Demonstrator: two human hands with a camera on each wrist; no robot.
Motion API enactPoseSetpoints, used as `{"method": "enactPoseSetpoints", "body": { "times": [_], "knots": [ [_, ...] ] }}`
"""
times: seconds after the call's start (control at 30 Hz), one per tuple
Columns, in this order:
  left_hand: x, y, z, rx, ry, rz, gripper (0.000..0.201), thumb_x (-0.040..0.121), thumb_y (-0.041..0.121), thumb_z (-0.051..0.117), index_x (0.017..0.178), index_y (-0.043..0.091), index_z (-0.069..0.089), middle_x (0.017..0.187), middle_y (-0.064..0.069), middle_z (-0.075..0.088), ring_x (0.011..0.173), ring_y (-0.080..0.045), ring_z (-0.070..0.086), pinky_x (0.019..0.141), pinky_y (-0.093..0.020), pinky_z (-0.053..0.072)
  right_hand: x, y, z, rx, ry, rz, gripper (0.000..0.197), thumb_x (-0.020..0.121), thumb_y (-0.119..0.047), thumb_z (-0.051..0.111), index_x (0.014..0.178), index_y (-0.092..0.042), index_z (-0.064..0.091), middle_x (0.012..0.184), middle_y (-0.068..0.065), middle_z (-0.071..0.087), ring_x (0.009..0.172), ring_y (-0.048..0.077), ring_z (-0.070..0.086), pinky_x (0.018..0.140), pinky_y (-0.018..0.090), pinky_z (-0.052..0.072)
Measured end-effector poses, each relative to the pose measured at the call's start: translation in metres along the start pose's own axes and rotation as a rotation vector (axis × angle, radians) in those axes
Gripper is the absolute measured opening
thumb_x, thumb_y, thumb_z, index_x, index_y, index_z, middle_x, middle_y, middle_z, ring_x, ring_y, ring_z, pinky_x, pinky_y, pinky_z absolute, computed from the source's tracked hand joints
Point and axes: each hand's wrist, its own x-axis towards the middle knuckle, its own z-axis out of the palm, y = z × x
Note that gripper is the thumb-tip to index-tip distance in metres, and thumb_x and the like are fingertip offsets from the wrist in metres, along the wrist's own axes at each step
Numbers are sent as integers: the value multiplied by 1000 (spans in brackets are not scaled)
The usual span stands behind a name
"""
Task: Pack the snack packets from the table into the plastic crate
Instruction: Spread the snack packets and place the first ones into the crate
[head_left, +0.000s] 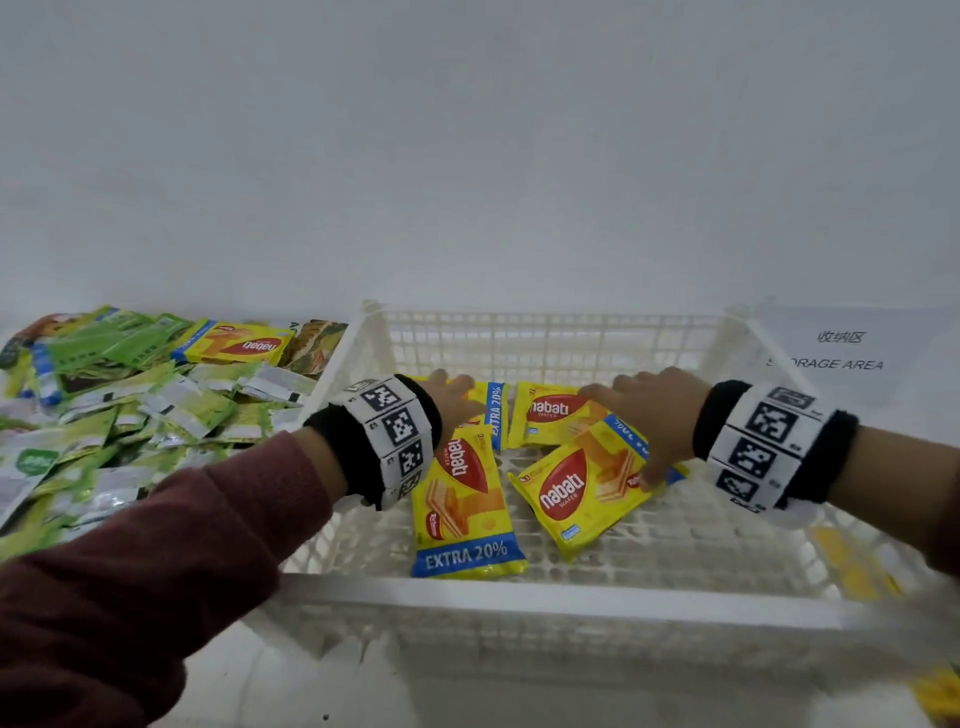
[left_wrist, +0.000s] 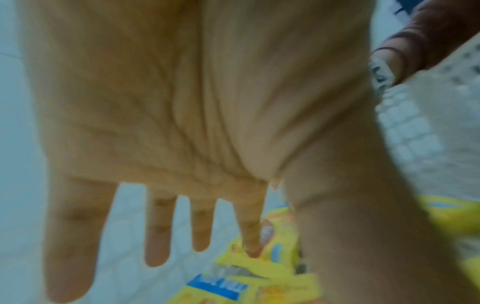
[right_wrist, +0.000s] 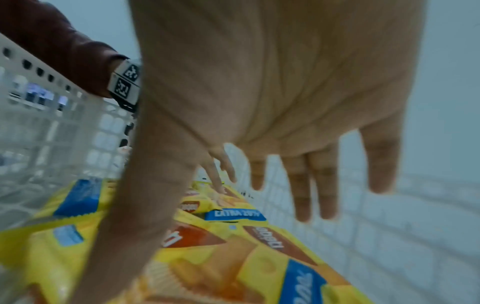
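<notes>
White lattice crate, glossy yellow packets

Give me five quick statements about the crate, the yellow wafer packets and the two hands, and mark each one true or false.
1. Both hands, the left hand and the right hand, are inside the white crate. True.
2. The crate holds green packets. False: only yellow wafer packets lie in it.
3. The left hand's fingers are spread straight. True.
4. The pile of packets lies right of the crate. False: it lies left.
5. The right hand lifts a packet clear of the crate. False: the packets lie on the crate floor.
</notes>
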Motion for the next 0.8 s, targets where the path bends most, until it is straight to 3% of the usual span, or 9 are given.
{"method": "enactPoseSetpoints", "body": {
  "times": [0.07, 0.17, 0.33, 0.47, 0.6, 0.67, 0.8],
  "knots": [
    [-5, 9, 4, 110, -14, 118, 84, 88, 13, 58, 149, 32, 4, 156, -7, 1, 142, -30, 10, 109, -44, 27, -1, -6, -1, -11, 9, -199, 118, 61, -42, 81, 146, -34, 1, 148, 2, 25, 135, 22, 31, 107, 39, 27],
    [-1, 21, 22, 206, -23, 152, 82, 91, 19, 54, 147, 37, -2, 157, -7, 0, 143, -29, 7, 112, -47, 22, 2, -21, 7, -62, -35, -274, 119, 58, -42, 83, 146, -36, 1, 150, -1, 18, 139, 21, 20, 112, 44, 19],
    [5, 30, 29, 266, 41, 174, 72, 90, 21, 56, 147, 27, 13, 155, -7, 11, 142, -27, 13, 115, -48, 16, 7, -28, 14, -147, 55, -280, 104, 66, -39, 78, 143, -36, 9, 136, 3, 32, 121, 24, 38, 96, 38, 36],
    [10, 29, 23, 376, 73, 99, 55, 93, 33, 50, 143, 23, 30, 152, -3, 24, 144, -25, 9, 116, -53, 1, 6, -22, 7, 14, 4, -256, 92, 64, -40, 77, 137, -34, 21, 129, 2, 41, 114, 24, 44, 94, 36, 42],
    [15, 20, 36, 323, 41, 72, 42, 93, 31, 49, 133, 21, 43, 138, -3, 47, 133, -27, 36, 112, -58, -1, 6, -23, 6, 187, -93, -220, 82, 68, -50, 74, 132, -28, 28, 119, 5, 47, 98, 22, 51, 79, 32, 42],
    [16, 19, 50, 260, 48, 67, 42, 92, 25, 47, 133, 18, 40, 139, -8, 41, 128, -28, 40, 112, -58, 0, 6, -28, 10, 168, -98, -215, 82, 69, -55, 69, 134, -26, 28, 118, 6, 48, 94, 21, 48, 76, 30, 40],
    [14, 27, 59, 231, 37, 42, 47, 92, 18, 46, 137, 14, 31, 140, -13, 32, 130, -30, 32, 113, -56, 3, 9, -35, 19, 41, -30, -215, 86, 70, -64, 62, 137, -25, 26, 121, 9, 48, 105, 26, 54, 72, 31, 40]
  ]
}}
